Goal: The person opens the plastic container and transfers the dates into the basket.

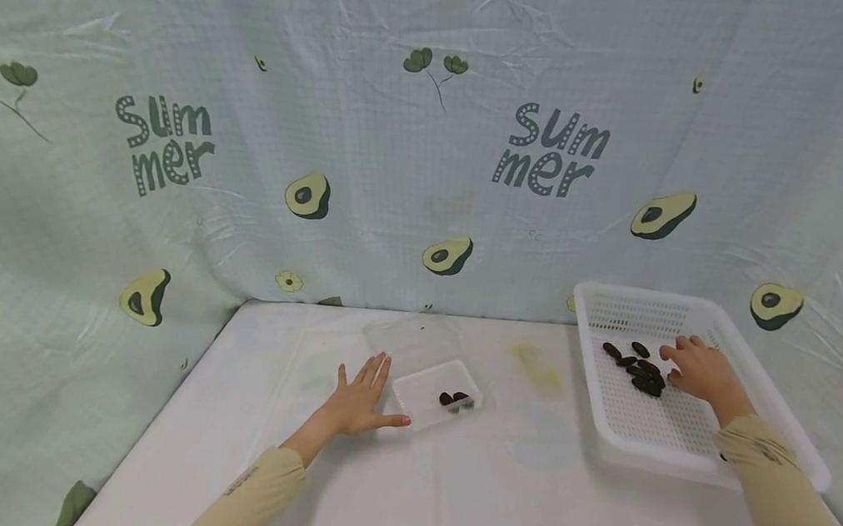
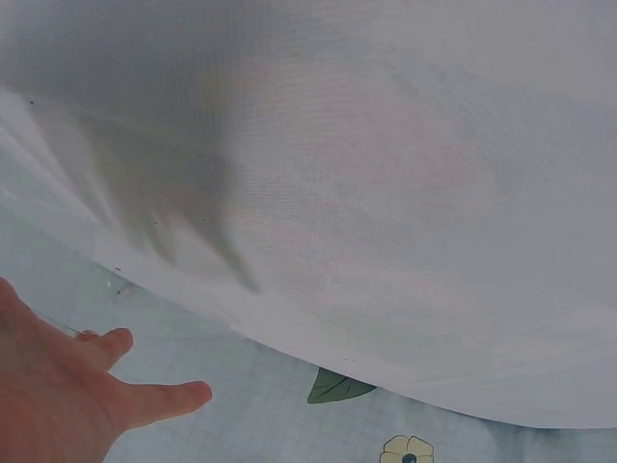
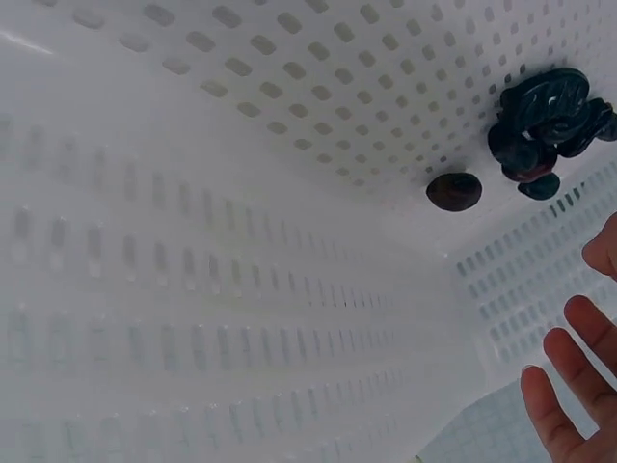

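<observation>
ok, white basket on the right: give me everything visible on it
The white basket looks like plastic: a shallow rectangular tray with a slotted floor and walls and a solid rim. It sits flat on the white table, at the right near the backdrop. A cluster of dark oval pieces lies on its floor. The right hand reaches inside, fingers at the pieces.

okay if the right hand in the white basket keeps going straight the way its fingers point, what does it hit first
Most likely the dark pieces lying in the white basket. The right hand points its fingers left across the basket floor, and the pile sits just past the fingertips. Whether they already touch is unclear.
</observation>
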